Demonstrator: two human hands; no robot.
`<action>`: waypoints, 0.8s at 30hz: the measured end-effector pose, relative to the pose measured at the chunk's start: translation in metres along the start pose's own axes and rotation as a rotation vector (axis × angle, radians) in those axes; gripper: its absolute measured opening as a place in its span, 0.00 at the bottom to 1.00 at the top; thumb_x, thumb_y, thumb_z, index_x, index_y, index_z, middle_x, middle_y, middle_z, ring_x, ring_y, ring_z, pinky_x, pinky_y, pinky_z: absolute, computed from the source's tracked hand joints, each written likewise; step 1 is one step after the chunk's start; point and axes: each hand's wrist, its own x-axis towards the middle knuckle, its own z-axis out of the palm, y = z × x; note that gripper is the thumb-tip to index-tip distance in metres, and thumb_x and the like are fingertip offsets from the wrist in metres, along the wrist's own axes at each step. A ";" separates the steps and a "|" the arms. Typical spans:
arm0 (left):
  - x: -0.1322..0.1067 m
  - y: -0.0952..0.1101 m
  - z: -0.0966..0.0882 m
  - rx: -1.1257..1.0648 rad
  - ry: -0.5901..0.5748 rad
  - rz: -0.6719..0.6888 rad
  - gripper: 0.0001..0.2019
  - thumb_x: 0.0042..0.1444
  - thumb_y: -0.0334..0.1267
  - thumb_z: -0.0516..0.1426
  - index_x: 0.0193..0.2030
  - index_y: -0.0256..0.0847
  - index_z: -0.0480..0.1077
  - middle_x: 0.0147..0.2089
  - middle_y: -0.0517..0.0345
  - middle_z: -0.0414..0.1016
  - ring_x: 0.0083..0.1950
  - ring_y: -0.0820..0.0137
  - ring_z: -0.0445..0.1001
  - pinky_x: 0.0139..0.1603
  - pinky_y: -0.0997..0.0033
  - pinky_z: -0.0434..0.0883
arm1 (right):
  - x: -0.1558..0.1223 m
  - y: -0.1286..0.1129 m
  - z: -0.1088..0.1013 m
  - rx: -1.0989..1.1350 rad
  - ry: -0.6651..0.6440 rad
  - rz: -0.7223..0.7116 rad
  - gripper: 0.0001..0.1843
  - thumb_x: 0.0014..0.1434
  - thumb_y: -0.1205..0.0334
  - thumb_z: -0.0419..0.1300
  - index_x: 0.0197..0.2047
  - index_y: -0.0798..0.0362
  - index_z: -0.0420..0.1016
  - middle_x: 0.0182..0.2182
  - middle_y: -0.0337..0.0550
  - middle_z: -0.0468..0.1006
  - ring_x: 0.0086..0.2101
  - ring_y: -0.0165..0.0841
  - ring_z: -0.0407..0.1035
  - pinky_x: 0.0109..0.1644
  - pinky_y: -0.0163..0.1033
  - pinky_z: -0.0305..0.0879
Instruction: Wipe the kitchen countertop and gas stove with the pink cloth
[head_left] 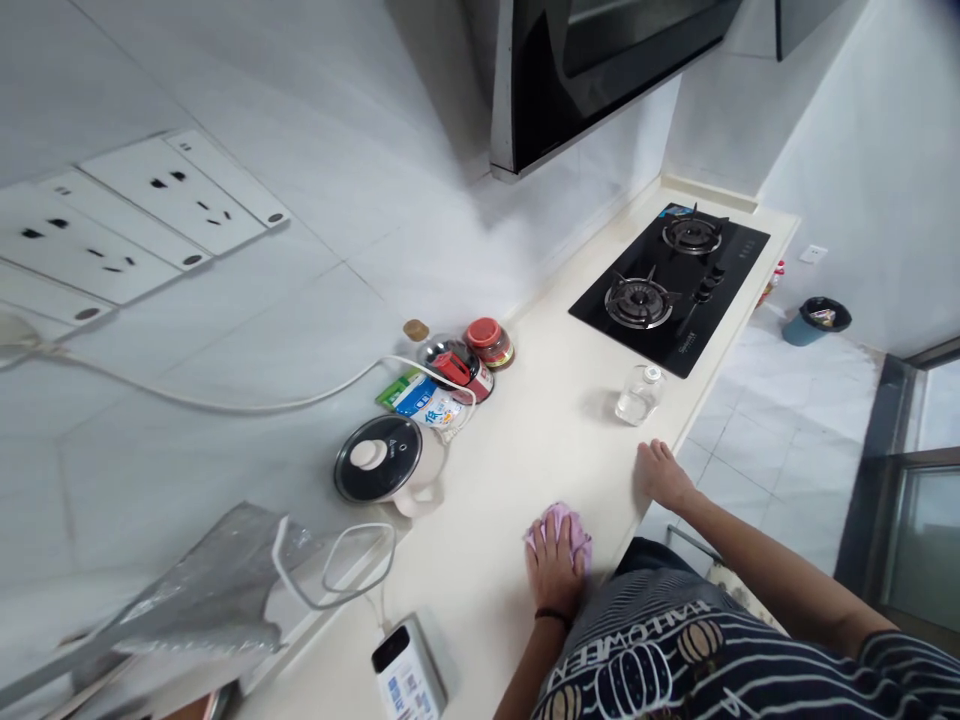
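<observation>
My left hand (555, 568) lies flat, fingers spread, pressing on a pink cloth (561, 528) on the cream countertop (540, 430) near its front edge. My right hand (661, 474) rests on the counter's front edge further along, fingers curled over the rim with nothing in them. A small clear glass jar (639, 395) stands just beyond my right hand.
A black two-burner gas hob (671, 285) sits at the far end under a range hood (592, 70). Along the wall stand a small electric pot with a glass lid (382, 460), packets and jars (457, 375). A power bank (409, 670) and a silver bag (202, 590) lie near me.
</observation>
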 end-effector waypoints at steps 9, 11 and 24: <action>0.001 -0.076 -0.049 -0.042 0.124 -0.593 0.31 0.72 0.46 0.47 0.79 0.42 0.58 0.81 0.41 0.55 0.82 0.45 0.50 0.77 0.32 0.57 | 0.051 0.019 -0.054 0.550 0.473 0.146 0.72 0.50 0.38 0.71 0.82 0.57 0.36 0.76 0.67 0.56 0.70 0.58 0.60 0.70 0.58 0.65; -0.018 -0.080 -0.049 -0.038 0.152 -0.674 0.31 0.72 0.47 0.46 0.78 0.40 0.58 0.81 0.39 0.55 0.82 0.43 0.50 0.76 0.30 0.58 | 0.067 0.012 -0.069 0.605 0.564 0.044 0.73 0.49 0.35 0.71 0.82 0.55 0.33 0.78 0.66 0.51 0.72 0.57 0.57 0.71 0.57 0.63; -0.051 -0.070 -0.046 -0.061 0.135 -0.767 0.31 0.71 0.46 0.46 0.78 0.38 0.60 0.81 0.38 0.53 0.83 0.44 0.47 0.79 0.32 0.53 | 0.043 -0.127 -0.059 -0.200 0.062 -0.597 0.46 0.48 0.68 0.65 0.73 0.50 0.69 0.61 0.55 0.74 0.61 0.50 0.64 0.70 0.51 0.55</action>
